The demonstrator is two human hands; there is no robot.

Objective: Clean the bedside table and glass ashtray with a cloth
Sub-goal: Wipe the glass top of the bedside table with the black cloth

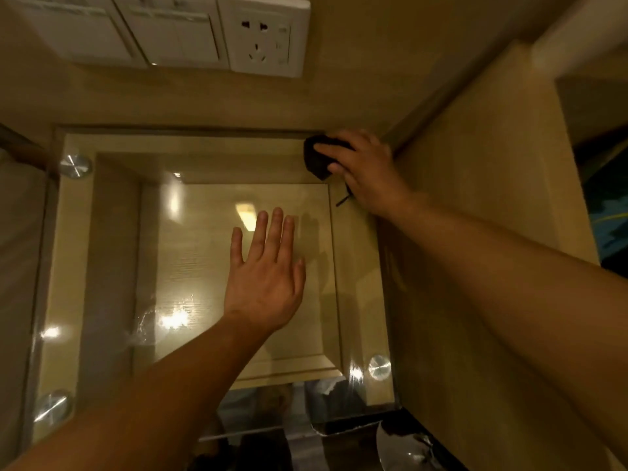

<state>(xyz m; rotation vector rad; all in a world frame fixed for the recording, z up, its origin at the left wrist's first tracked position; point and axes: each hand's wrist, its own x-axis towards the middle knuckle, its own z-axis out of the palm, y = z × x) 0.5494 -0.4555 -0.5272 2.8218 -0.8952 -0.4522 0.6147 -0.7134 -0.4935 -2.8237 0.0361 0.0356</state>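
Note:
The bedside table [112, 232] has a glass top held by round metal studs, with pale wood underneath. My right hand [363, 171] presses a dark cloth [314, 158] onto the glass at the far right corner, against the wall. My left hand [265, 270] lies flat on the middle of the glass, fingers spread, holding nothing. What may be a glass ashtray [404, 447] shows at the bottom edge, below the table's front; I cannot tell for sure.
White wall switches [136, 28] and a power socket [265, 35] sit on the wall above the table. A tall wooden panel [475, 171] borders the table's right side. A fabric edge [17, 239] lies at the left.

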